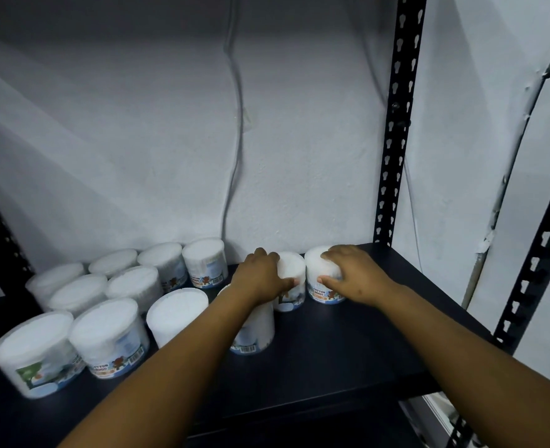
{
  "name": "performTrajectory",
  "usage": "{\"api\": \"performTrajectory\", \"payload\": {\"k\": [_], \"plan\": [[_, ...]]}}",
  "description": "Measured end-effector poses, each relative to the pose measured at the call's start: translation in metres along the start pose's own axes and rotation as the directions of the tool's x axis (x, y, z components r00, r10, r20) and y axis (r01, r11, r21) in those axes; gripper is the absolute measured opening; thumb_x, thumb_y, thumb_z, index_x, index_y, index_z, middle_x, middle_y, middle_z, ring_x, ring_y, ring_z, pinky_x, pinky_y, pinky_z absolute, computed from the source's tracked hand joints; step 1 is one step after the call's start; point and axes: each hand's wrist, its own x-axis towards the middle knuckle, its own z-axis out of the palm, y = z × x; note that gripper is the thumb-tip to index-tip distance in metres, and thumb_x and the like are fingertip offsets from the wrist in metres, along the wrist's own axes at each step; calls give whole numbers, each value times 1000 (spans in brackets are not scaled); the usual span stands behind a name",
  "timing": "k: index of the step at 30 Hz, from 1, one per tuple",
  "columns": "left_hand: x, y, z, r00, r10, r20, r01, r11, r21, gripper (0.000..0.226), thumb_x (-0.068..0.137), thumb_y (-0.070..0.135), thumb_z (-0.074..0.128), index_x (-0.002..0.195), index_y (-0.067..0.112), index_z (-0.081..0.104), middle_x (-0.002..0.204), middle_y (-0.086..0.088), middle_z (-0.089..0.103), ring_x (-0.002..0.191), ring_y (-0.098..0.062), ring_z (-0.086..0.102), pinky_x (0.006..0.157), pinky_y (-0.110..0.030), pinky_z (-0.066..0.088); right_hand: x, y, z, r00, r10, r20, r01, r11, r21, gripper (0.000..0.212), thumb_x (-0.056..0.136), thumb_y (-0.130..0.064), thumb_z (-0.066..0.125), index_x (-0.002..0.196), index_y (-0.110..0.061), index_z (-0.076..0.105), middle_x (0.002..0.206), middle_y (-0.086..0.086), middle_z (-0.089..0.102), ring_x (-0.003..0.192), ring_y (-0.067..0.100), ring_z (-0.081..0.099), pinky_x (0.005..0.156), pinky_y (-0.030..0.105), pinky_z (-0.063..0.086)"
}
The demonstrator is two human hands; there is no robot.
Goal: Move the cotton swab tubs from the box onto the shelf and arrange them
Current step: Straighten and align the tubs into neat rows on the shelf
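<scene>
Several clear cotton swab tubs (108, 336) with white lids stand in rows on the dark shelf (348, 344), mostly on its left half. My left hand (260, 275) grips a tub (292, 270) near the back of the shelf, fingers over its lid and thumb on its side. My right hand (351, 273) grips the neighbouring tub (323, 287) to the right, which stands upright next to it. Another tub (255, 331) stands partly hidden under my left forearm. The box is out of view.
A black perforated upright (396, 124) rises at the shelf's back right corner, another (538, 260) at the front right. A white wall with a hanging cable (238, 124) is behind. The shelf's right front part is bare.
</scene>
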Motion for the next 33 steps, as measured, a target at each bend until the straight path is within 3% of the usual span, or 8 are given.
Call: {"api": "performTrajectory", "payload": {"k": [4, 8, 13, 17, 21, 28, 33], "plan": [[2, -2, -3, 999, -1, 51, 5, 996, -87, 73, 81, 52, 65, 140, 16, 40, 139, -7, 41, 122, -25, 47, 97, -35, 41, 2, 0, -3, 1000, 8, 29, -8, 1000, 12, 61, 86, -43, 62, 138, -15, 46, 143, 5, 46, 132, 21, 39, 111, 30, 27], [0, 0, -2, 1000, -14, 8, 14, 1000, -14, 75, 79, 60, 61, 139, 20, 40, 138, -7, 42, 125, -27, 42, 100, -40, 40, 2, -2, 0, 1000, 17, 12, -17, 998, -58, 65, 85, -51, 58, 140, -19, 43, 146, 3, 41, 135, 21, 34, 114, 34, 23], [1, 1, 0, 1000, -1, -22, 1, 1000, -10, 64, 86, 53, 58, 137, 17, 44, 136, -9, 45, 123, -26, 44, 99, -38, 40, 4, -7, 1, 1000, 25, 2, -25, 998, -62, 58, 88, -48, 56, 136, -18, 47, 137, 3, 49, 127, 21, 40, 107, 33, 28], [1, -3, -3, 1000, 10, 23, -8, 996, -86, 67, 84, 52, 61, 139, 19, 42, 140, -7, 42, 126, -25, 42, 101, -37, 39, 6, -6, -3, 999, 25, 26, -24, 999, -26, 59, 86, -46, 60, 136, -16, 47, 139, 4, 47, 127, 22, 40, 107, 32, 31], [0, -1, -2, 1000, -4, -10, 4, 1000, -24, 70, 82, 60, 58, 138, 20, 43, 137, -8, 44, 125, -26, 42, 102, -39, 40, 6, -8, -3, 999, 29, 15, -28, 998, -50, 60, 86, -49, 58, 136, -18, 47, 139, 3, 47, 127, 23, 40, 107, 34, 30], [1, -4, -5, 999, 24, 34, -21, 996, -84, 62, 86, 51, 59, 137, 19, 45, 139, -7, 44, 125, -25, 44, 101, -36, 38, 6, -8, -5, 998, 27, 49, -27, 1000, -13, 57, 86, -45, 60, 133, -16, 49, 136, 5, 50, 125, 23, 42, 106, 34, 34], [-2, 2, -4, 1000, -12, -9, 12, 1000, 14, 66, 85, 59, 55, 136, 19, 46, 137, -8, 45, 124, -26, 44, 101, -41, 40, 5, -9, -7, 998, 47, 37, -45, 998, -51, 60, 87, -51, 56, 136, -18, 47, 139, 3, 47, 128, 22, 40, 107, 35, 30]]}}
